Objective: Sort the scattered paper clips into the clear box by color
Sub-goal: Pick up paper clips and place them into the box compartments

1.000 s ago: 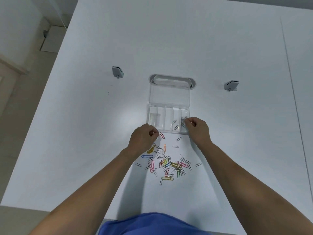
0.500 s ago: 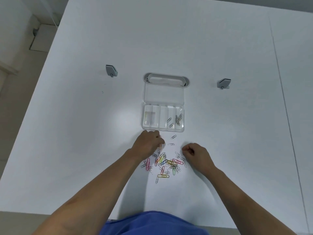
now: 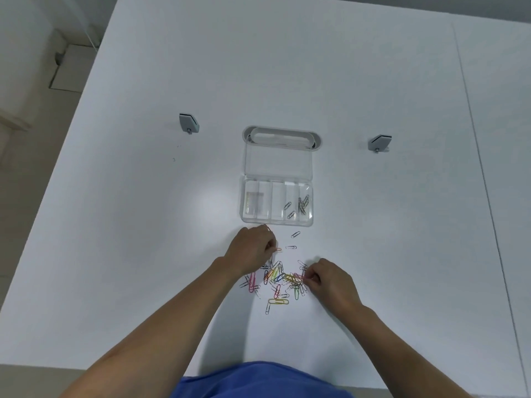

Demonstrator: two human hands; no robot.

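Observation:
A clear box [image 3: 246, 209] lies open in the middle of the white table, its lid [image 3: 278, 159] folded back. Silver clips sit in its two rightmost compartments [image 3: 301, 205]; the others look empty. A pile of coloured and silver paper clips [image 3: 280, 280] lies in front of the box. My left hand [image 3: 253, 248] is curled at the pile's far left, with an orange clip [image 3: 278, 249] pinched at its fingertips. My right hand [image 3: 327, 280] is curled at the pile's right edge, its fingertips pinching a pink clip [image 3: 301, 277]. Two silver clips [image 3: 295, 234] lie loose between pile and box.
A grey oval cable opening [image 3: 316, 137] sits just behind the lid. Two small grey fittings [image 3: 188, 122] [image 3: 380, 143] stand left and right of it. A seam [image 3: 474, 139] runs down the table's right side. The table's left edge drops to the floor [image 3: 43, 110].
My right hand has come back from the box's right compartment to the pile's right edge. My left hand stayed at the pile's far left side.

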